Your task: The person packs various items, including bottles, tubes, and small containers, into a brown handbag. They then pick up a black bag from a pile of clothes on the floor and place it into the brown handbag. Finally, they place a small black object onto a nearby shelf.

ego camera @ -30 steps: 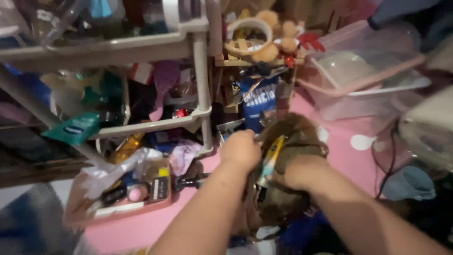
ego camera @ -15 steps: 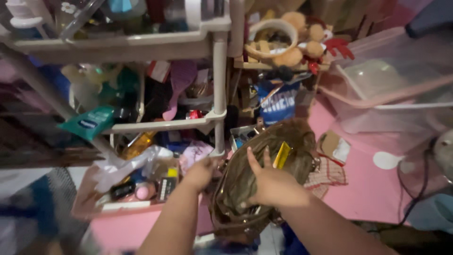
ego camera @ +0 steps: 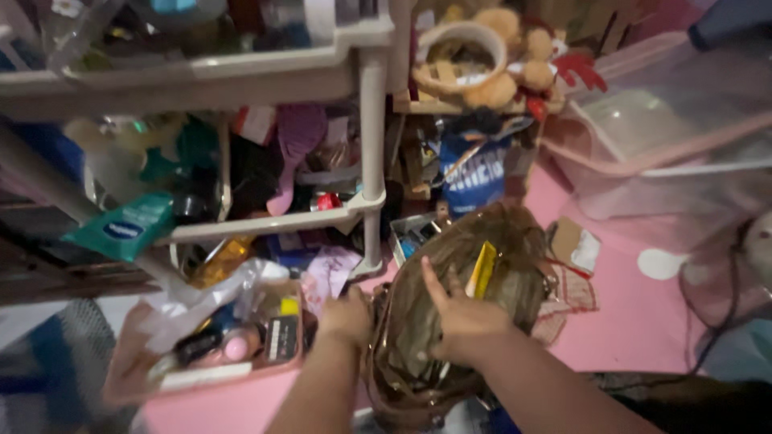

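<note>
Head view: a brown bag (ego camera: 462, 289) low in the middle, down on the pink floor (ego camera: 635, 321), just in front of a white shelf rack (ego camera: 371, 145) stuffed with small things. Right hand (ego camera: 462, 321) flat on top of the bag, fingers (ego camera: 434, 283) spread wide and pressing down, pinching nothing. Left hand (ego camera: 346, 317) at the bag's left edge, touching it; fingers curled under and mostly hidden, so cannot tell if gripping the rim or only resting there. A thin yellow thing (ego camera: 482, 269) sticking up out of the bag, just beside the right fingers. A pink tray (ego camera: 277, 371) full of little bottles and tubes to the left, near the left hand. A clear box with a pink rim (ego camera: 643, 157) off to the right, well apart. Best way to handle this bit, at a guess: hold the soft bag steady with both hands, press gently so nothing tips out, and mind the yellow thing poking up.
</note>
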